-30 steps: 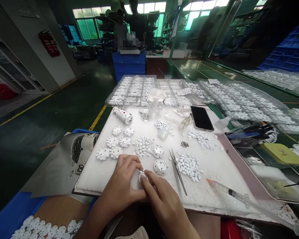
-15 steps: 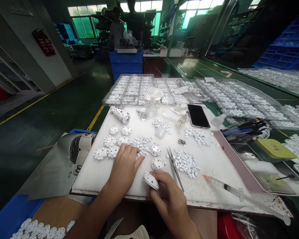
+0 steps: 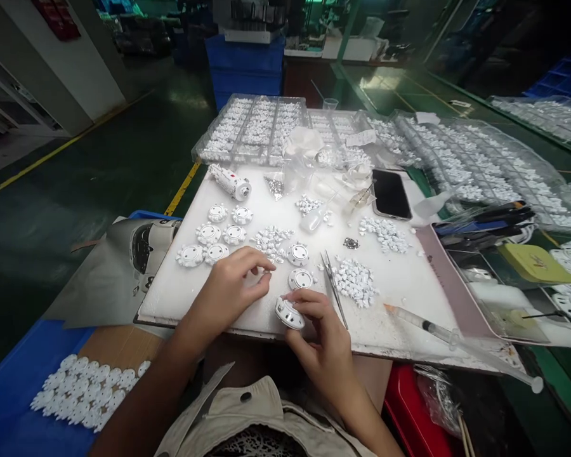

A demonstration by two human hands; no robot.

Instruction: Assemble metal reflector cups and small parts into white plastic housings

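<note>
My right hand (image 3: 321, 330) grips a round white disc (image 3: 289, 313) with dark slots, tilted on edge near the front of the white foam board (image 3: 261, 304). Just left of it, my left hand (image 3: 238, 282) is raised over the board, thumb and forefinger pinched together; whatever lies between them is too small to name. Beyond my fingers is a pile of small white pieces (image 3: 270, 241). Two round white parts (image 3: 299, 278) lie beyond the held disc, and several more (image 3: 209, 233) stand at the left. Metal tweezers (image 3: 334, 289) rest beside a larger pile of white pieces (image 3: 356, 280).
A syringe (image 3: 423, 325) lies at the right front. Behind are a phone (image 3: 391, 193), a dropper bottle (image 3: 311, 220), a white cylinder (image 3: 230, 183) and clear trays (image 3: 261, 127). A pink-edged tray (image 3: 450, 285) with tools sits right; a blue bin (image 3: 9, 406) is lower left.
The view has tipped downward. My left hand has come away from the small white pieces toward the held disc, its fingers now pinched. The disc has turned slightly in my right hand.
</note>
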